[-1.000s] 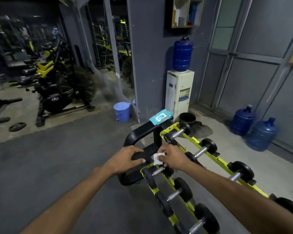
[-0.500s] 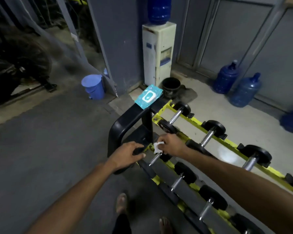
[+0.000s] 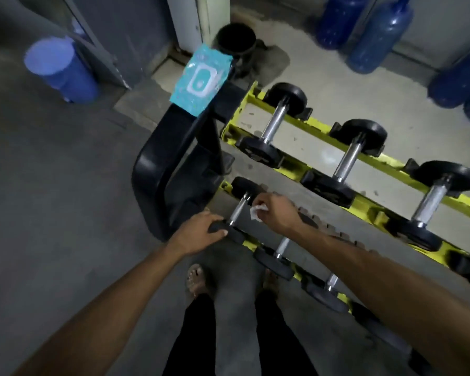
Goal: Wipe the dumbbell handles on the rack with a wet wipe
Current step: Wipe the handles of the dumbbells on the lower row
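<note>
The right hand (image 3: 276, 213), pinching the wet wipe (image 3: 255, 213), should be wrapping the handle (image 3: 238, 209) beside it while the left hand (image 3: 198, 234) is resting flat, steadying the head (image 3: 236, 236).

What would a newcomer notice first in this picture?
The two hands in the middle: the right hand pinches a white wet wipe beside a shiny dumbbell handle, and the left hand rests on that dumbbell's near black end. Then the teal wipes pack lying on the black frame above, beside the yellow rack.
</note>
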The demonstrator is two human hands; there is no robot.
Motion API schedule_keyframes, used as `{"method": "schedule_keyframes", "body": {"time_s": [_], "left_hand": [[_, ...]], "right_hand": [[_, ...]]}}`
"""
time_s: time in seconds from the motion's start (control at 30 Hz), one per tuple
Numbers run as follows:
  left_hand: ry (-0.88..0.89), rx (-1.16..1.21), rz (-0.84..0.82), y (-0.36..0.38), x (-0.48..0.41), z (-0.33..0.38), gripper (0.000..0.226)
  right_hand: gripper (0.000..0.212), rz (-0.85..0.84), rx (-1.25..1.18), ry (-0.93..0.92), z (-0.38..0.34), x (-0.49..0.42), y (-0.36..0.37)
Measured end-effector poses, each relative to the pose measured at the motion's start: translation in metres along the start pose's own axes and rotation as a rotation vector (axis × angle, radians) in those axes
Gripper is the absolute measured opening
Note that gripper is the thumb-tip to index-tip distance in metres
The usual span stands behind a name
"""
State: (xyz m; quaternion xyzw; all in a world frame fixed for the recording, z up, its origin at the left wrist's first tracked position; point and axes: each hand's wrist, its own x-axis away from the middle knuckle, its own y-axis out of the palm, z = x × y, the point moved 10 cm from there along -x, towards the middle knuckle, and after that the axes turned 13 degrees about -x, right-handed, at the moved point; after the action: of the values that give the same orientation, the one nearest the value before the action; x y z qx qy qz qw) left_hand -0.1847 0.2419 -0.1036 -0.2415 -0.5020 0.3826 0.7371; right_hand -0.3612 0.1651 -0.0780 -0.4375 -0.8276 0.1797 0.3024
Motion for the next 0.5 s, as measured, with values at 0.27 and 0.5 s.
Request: {"method": "schedule_keyframes", "body": {"time_s": [0.27,0.5], "left_hand": [[-0.044,0.041,-0.010,0.099,-0.089,-0.028,0.067],[-0.062,-0.141,-0.001,0.153,-0.123,-0.052,0.084]], "right_hand": [[0.010,0.001,-0.020,-0.076,0.097,-0.068,0.067],[0.018,-0.044,0.055,-0.141,0.149,-0.100,0.124]]}}
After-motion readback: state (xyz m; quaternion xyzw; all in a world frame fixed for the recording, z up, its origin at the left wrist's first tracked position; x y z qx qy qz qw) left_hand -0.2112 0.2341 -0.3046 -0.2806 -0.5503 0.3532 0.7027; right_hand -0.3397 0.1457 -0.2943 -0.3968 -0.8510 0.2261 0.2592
